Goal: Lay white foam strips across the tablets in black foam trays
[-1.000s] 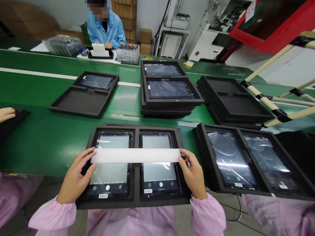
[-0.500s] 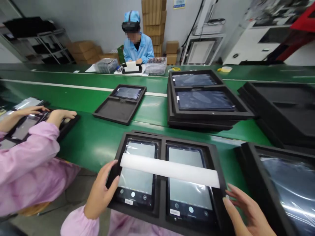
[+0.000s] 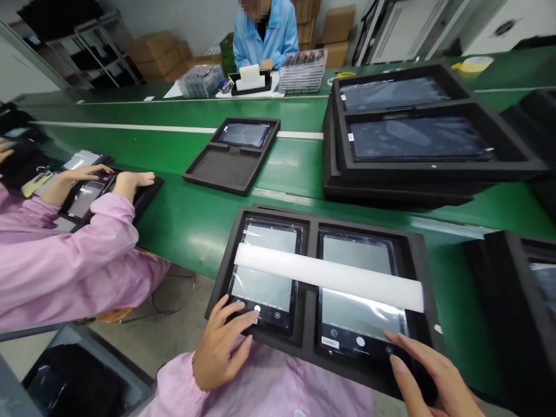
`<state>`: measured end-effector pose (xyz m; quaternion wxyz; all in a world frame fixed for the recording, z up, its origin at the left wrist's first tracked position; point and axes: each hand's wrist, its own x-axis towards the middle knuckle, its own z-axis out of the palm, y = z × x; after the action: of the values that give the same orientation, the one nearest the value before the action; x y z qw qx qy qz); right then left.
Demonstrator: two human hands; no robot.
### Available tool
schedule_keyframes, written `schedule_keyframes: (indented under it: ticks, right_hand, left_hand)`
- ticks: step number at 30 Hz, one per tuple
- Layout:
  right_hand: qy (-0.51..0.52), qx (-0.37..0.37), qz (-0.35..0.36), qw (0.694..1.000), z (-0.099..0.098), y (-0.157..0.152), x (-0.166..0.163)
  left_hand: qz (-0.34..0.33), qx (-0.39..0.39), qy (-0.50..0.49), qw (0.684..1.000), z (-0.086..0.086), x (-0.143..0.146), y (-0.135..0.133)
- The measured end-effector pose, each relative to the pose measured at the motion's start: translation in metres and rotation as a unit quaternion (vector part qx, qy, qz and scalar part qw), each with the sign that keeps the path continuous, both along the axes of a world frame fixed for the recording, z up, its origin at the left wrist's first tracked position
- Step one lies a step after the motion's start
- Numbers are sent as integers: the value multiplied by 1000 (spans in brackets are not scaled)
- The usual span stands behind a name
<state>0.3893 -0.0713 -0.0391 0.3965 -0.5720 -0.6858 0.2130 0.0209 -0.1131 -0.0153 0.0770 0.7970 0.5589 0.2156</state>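
White foam strip: long axis upper left to lower right across black two-tablet tray. Released since earlier; left hand and right hand, fingers spread, holding nothing, now touch tablet screens.

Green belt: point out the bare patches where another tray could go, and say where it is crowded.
Bare green belt lies between the co-worker's tray, the half-empty tray and the near tray under the left hand and right hand. Another bare strip runs behind the white line. The right side is crowded with the stacked trays.
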Motion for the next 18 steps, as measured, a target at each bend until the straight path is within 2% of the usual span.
schedule_keyframes:
  ticks: [3, 6, 10, 14, 18]
  right_hand:
    - [-15, 25, 15, 999, 1, 3, -2]
    - [-23, 38, 37, 998, 3, 4, -3]
    - [-35, 38, 74, 996, 4, -1, -1]
    - [-61, 48, 76, 994, 3, -5, -4]
    - [-85, 71, 71, 991, 4, 0, -12]
  left_hand:
    - [-3, -25, 21, 999, 1, 1, 2]
    - [11, -17, -5, 1000, -1, 3, 4]
    - [81, 33, -72, 994, -10, 6, 3]
    - [147, 54, -103, 982, -21, 9, 3]
    - [167, 69, -97, 979, -32, 11, 13]
